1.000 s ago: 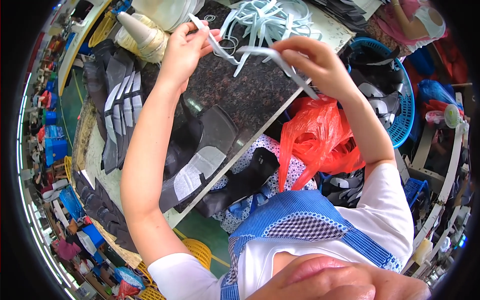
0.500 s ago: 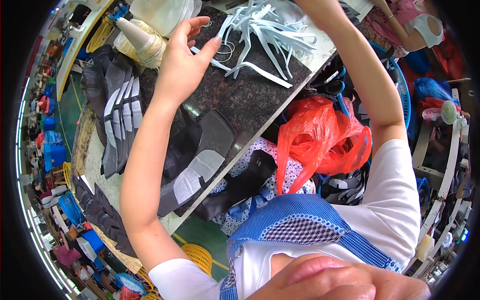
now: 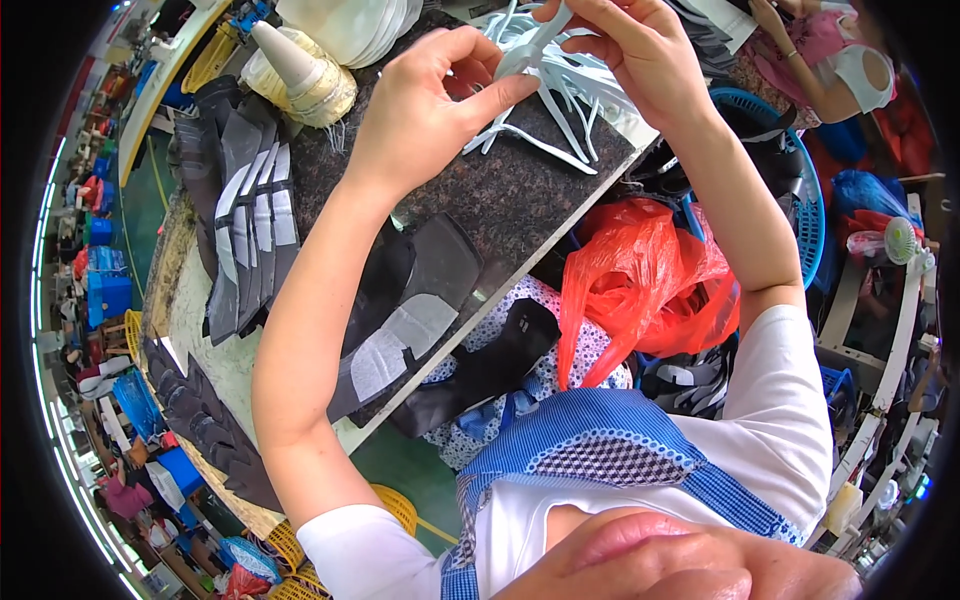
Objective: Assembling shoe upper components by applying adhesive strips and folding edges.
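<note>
At the top of the head view, my right hand (image 3: 645, 60) pinches a pale blue strip (image 3: 545, 42) between thumb and fingers. Beside it my left hand (image 3: 425, 110) is curled, its thumb and fingertips closed on the same strip. Just beyond and below both hands lies a loose heap of similar pale blue strips (image 3: 585, 105) on the dark speckled tabletop (image 3: 500, 200). One strip end trails toward the near table edge. The exact grip of the left fingers is partly hidden.
A thread cone (image 3: 300, 80) and white rounded sheets (image 3: 355, 30) stand at far left. Dark cut pieces (image 3: 245, 220) lie stacked, with more (image 3: 400, 335) at the near edge. A red plastic bag (image 3: 640, 280) and blue basket (image 3: 812, 180) sit right, near another person (image 3: 815, 60).
My left hand has moved right and closed on the strip. My right hand has come down and left into fuller view, with the strip now held between both hands.
</note>
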`<action>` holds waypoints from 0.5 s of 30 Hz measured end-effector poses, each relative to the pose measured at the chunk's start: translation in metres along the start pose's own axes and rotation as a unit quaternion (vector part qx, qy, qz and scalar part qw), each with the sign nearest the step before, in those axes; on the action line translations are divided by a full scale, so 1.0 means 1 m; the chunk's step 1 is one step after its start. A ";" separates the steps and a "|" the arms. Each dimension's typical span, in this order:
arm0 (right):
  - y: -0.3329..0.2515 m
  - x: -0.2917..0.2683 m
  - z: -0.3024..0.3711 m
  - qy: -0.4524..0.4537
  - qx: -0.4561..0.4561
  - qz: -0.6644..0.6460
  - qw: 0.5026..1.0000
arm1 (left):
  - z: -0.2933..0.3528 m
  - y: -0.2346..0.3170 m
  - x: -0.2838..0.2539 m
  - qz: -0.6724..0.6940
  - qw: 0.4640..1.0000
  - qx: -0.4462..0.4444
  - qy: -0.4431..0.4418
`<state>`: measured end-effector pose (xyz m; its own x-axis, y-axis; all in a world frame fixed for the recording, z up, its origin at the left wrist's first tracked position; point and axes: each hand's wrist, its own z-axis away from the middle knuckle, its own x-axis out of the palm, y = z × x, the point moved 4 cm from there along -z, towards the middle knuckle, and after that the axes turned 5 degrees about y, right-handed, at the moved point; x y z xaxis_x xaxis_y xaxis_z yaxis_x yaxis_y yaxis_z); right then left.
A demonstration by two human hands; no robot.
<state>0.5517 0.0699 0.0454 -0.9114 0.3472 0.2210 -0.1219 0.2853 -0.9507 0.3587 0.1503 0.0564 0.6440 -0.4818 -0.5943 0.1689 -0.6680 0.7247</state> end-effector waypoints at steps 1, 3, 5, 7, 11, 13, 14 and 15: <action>0.000 0.002 0.002 -0.001 0.000 -0.002 1.000 | 0.002 0.004 -0.006 -0.037 0.997 0.055 0.041; 0.000 0.010 0.009 -0.022 0.009 -0.024 0.999 | 0.006 0.008 -0.006 0.006 0.996 0.067 0.055; 0.004 0.021 0.014 -0.027 0.021 -0.011 0.999 | 0.012 0.007 -0.005 0.153 0.988 0.010 0.025; 0.002 0.028 0.018 -0.020 0.029 0.025 0.999 | 0.018 0.012 -0.007 0.136 0.990 -0.037 -0.021; 0.026 0.037 0.013 0.011 0.080 0.033 0.996 | 0.040 0.037 -0.024 -0.297 0.890 0.322 0.127; 0.041 0.037 0.010 0.031 0.081 -0.008 0.996 | 0.054 0.045 -0.018 -0.373 0.833 0.394 0.105; 0.046 0.037 0.010 0.038 0.102 -0.035 0.993 | 0.056 0.040 -0.016 -0.395 0.816 0.407 0.110; 0.049 0.038 0.010 0.042 0.123 -0.064 0.989 | 0.059 0.034 -0.017 -0.397 0.815 0.406 0.110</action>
<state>0.5065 0.0880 0.0048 -0.8476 0.3979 0.3510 -0.3358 0.1099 -0.9355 0.3094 0.1018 0.0707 0.7051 0.3400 -0.6222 0.1050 -0.9179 -0.3826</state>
